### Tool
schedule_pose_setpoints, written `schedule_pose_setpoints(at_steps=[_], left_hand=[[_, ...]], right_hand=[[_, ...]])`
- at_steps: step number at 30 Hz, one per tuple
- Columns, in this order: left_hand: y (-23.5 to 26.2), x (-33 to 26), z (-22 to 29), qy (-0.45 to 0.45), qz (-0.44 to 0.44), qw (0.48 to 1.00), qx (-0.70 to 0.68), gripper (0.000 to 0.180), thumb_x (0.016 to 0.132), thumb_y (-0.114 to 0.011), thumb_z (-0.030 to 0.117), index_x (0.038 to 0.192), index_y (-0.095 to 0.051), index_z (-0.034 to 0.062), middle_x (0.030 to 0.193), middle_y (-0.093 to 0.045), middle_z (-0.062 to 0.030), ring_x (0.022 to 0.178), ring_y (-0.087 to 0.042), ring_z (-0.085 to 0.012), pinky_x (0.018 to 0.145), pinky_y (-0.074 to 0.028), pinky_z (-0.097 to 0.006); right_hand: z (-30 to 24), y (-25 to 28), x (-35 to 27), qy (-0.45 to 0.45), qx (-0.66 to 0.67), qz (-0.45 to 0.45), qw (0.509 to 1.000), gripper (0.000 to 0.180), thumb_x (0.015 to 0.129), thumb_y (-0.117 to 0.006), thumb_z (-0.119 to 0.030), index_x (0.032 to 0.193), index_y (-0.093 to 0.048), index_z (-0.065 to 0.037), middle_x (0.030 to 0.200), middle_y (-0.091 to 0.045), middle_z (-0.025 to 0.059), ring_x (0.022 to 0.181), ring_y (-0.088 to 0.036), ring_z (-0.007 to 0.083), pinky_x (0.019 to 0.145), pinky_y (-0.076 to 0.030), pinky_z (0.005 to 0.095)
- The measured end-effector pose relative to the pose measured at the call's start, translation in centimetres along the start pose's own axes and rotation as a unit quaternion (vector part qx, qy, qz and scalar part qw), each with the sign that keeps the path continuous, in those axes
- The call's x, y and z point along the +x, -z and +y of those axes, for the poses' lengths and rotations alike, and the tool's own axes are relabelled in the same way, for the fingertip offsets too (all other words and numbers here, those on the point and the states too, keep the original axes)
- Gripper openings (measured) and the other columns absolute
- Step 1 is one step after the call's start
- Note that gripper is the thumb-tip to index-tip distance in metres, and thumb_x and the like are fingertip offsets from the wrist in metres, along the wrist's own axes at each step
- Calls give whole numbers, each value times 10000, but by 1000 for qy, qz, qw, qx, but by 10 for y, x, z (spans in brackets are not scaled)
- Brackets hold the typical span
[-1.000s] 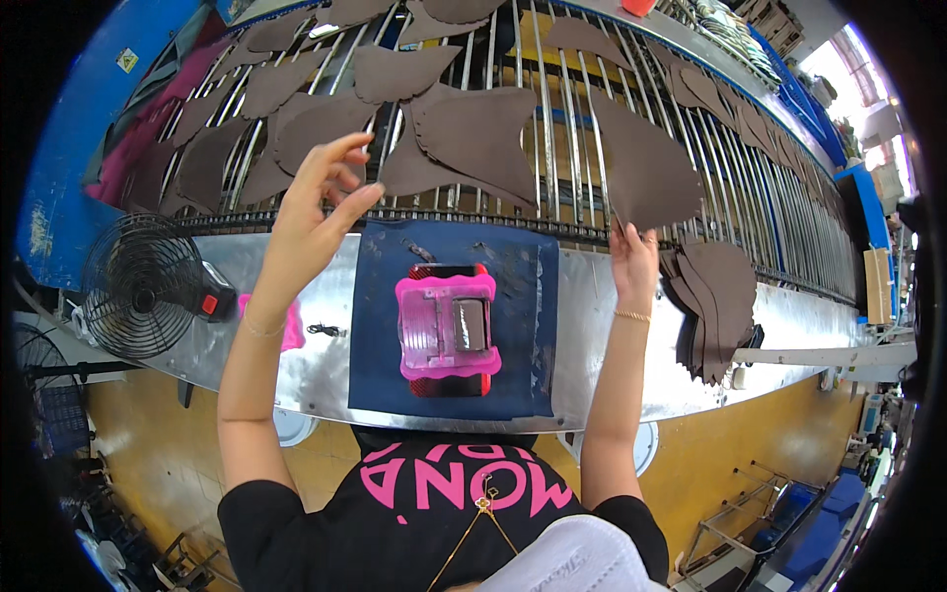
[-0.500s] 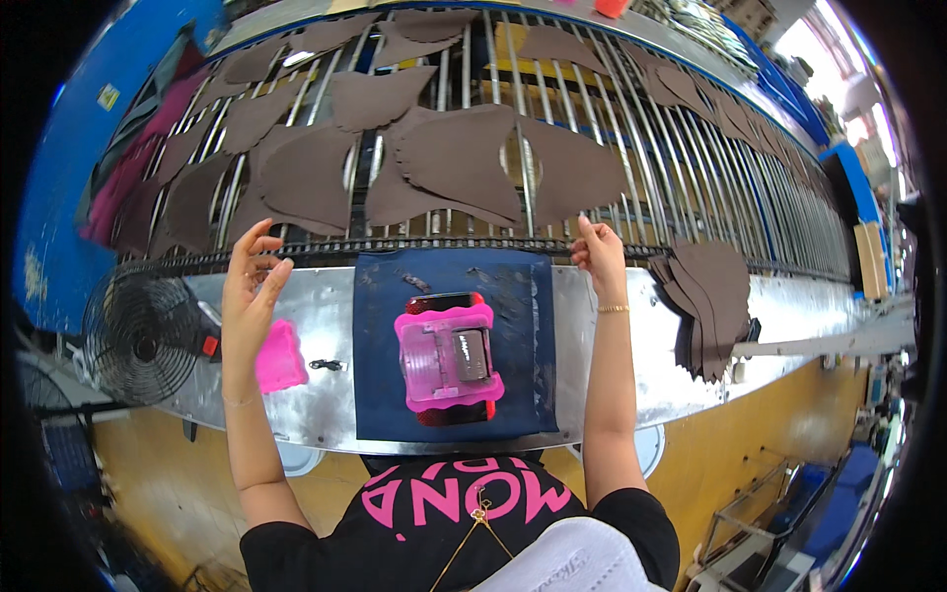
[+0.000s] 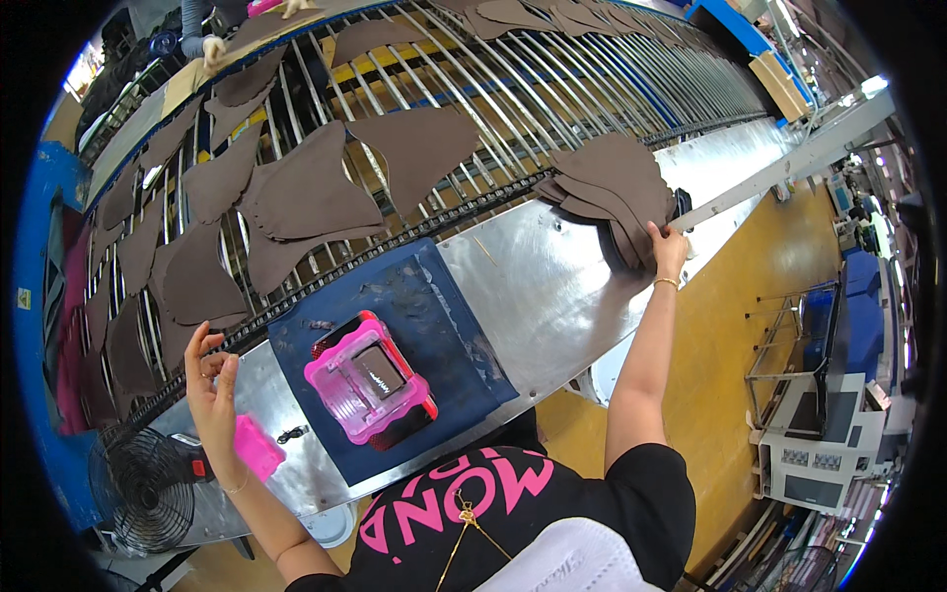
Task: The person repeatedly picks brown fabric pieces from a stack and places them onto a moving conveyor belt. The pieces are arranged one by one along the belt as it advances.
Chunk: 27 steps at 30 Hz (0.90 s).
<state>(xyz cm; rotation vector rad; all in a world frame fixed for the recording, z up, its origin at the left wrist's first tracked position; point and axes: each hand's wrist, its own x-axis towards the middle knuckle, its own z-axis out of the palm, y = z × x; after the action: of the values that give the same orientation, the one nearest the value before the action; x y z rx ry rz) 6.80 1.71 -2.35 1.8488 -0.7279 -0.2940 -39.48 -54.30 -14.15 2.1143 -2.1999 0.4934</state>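
Observation:
My right hand (image 3: 669, 249) reaches out to the right, with its fingers pinched at the near edge of a fanned stack of brown cut pieces (image 3: 617, 187). The stack lies on the metal table beside the roller conveyor. Over on the left, my left hand (image 3: 209, 385) is raised near the conveyor edge, fingers apart and nothing in it. Between my hands, a pink scalloped device with a dark panel (image 3: 367, 383) sits on a red and black base, upon a dark blue mat (image 3: 454, 345).
More brown pieces (image 3: 311, 187) are spread over the metal conveyor rods (image 3: 513, 89). A black fan (image 3: 145, 483) and a pink scalloped piece (image 3: 256, 449) are at the left. A grey arm (image 3: 779, 163) crosses behind the stack. Another person's gloved hand (image 3: 213, 49) shows across the conveyor.
The view has turned to the right. My right hand has moved from the conveyor edge to the stack of brown pieces. My left hand stays raised and empty.

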Motion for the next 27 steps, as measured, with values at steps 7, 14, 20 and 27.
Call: schedule_pose_setpoints(at_steps=[7,14,20,27], left_hand=[[3,-11,3,10,11,1000,-2,498,893,-613,86,1357,-434,86,1155,-539,-45,818,-514,-59,628,-398,-183],[-7,-12,12,38,2,999,6,515,856,-623,31,1341,-457,84,1143,-554,-51,818,-530,-68,635,-408,-196],[-14,-6,21,0,-28,999,34,484,819,-655,40,1282,-518,69,1060,-584,-65,831,-550,-105,767,-437,-239],[-59,19,51,-128,-10,992,0,506,833,-675,114,1303,-495,70,1144,-538,-78,996,-535,-150,804,-457,-267]], right_hand=[[-56,34,-8,-93,-52,-52,993,610,673,-785,-479,1014,-657,10,1137,-608,215,1051,-594,384,864,-495,479],[-71,41,-19,12,-61,14,998,455,771,-739,-288,1039,-586,47,1031,-631,244,971,-620,391,762,-523,454],[-100,68,-17,149,85,45,984,239,963,-481,-179,1122,-570,-24,780,-668,182,660,-684,273,575,-525,357],[-192,173,-125,188,593,-54,781,265,991,-468,-196,1124,-514,28,842,-649,125,606,-669,180,540,-528,261]])
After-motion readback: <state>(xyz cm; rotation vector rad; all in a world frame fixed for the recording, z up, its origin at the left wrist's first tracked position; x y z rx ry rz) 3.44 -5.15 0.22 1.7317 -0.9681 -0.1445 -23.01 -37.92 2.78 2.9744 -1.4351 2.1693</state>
